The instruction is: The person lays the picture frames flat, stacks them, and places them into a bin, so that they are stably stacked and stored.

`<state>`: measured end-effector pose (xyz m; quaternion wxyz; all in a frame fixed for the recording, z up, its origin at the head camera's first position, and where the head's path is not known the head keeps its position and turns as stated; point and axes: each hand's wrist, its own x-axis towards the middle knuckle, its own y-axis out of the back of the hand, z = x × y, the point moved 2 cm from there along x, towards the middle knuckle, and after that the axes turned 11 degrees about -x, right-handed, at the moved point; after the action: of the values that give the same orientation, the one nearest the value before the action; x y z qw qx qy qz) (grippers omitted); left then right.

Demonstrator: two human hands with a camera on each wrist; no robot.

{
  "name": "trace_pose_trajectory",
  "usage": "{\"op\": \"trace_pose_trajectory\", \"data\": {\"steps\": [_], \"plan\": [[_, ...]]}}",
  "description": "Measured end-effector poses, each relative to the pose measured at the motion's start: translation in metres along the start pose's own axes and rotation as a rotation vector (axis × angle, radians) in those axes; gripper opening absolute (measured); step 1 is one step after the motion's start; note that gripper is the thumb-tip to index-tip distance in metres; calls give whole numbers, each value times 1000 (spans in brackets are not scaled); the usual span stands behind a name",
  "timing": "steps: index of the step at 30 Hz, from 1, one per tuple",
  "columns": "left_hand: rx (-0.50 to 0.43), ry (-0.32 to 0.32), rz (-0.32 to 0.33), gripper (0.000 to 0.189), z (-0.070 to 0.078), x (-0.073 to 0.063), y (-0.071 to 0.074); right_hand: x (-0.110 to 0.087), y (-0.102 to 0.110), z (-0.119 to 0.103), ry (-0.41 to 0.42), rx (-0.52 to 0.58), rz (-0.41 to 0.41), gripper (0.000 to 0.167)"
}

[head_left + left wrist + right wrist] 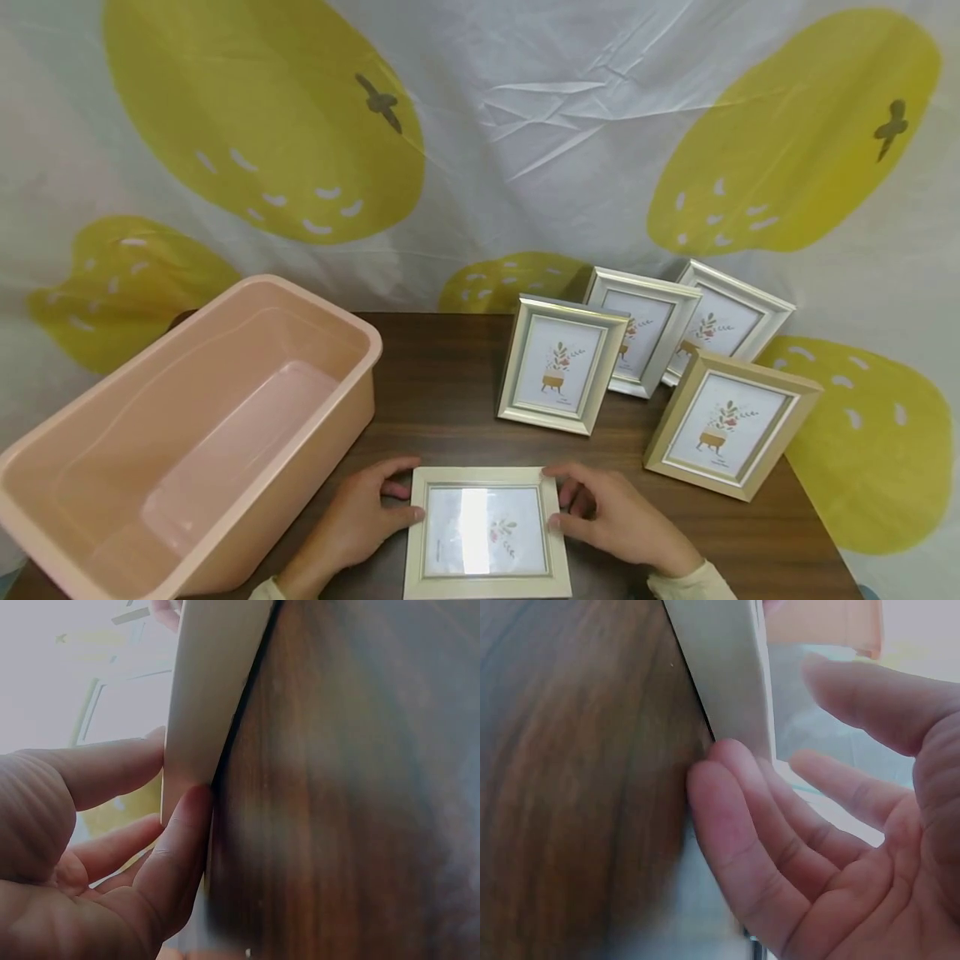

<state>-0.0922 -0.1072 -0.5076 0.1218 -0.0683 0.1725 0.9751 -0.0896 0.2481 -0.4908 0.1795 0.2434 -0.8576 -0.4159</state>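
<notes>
A cream picture frame (487,587) lies face up at the table's front, its glass catching a bright glare over a printed plant. My left hand (363,517) holds its left side. In the left wrist view, the thumb (124,769) meets the front edge while a fingertip (193,806) presses the side near the tabletop. At the opposite side is my right hand (611,517), index finger at the upper right corner. In the right wrist view its loosely bent fingers (724,810) touch the frame's side, and the thumb (862,694) stands off the edge.
A deep pink plastic bin (352,333) stands on the left. Several upright frames are at the right: a champagne one (510,367), two silvery ones (678,321) (780,312) behind, and a tan one (678,408) near the edge. A lemon-print cloth (525,167) hangs behind the wooden table (435,400).
</notes>
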Motion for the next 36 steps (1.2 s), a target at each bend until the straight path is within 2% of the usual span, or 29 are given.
{"op": "trace_pose_trajectory", "data": {"steps": [10,19,24,32,36], "plan": [[24,-8,9,60,0,0,-1,5,28,-8,-38,-35,228,35],[16,-2,12,59,1,0,-2,2,70,-8,-59,-53,427,41],[6,6,19,59,-2,-2,1,8,84,-7,-59,-26,498,46],[16,7,12,59,-3,-1,0,22,106,-10,-11,-7,616,46],[12,4,11,58,-2,1,0,28,115,-5,-13,16,641,45]]}}
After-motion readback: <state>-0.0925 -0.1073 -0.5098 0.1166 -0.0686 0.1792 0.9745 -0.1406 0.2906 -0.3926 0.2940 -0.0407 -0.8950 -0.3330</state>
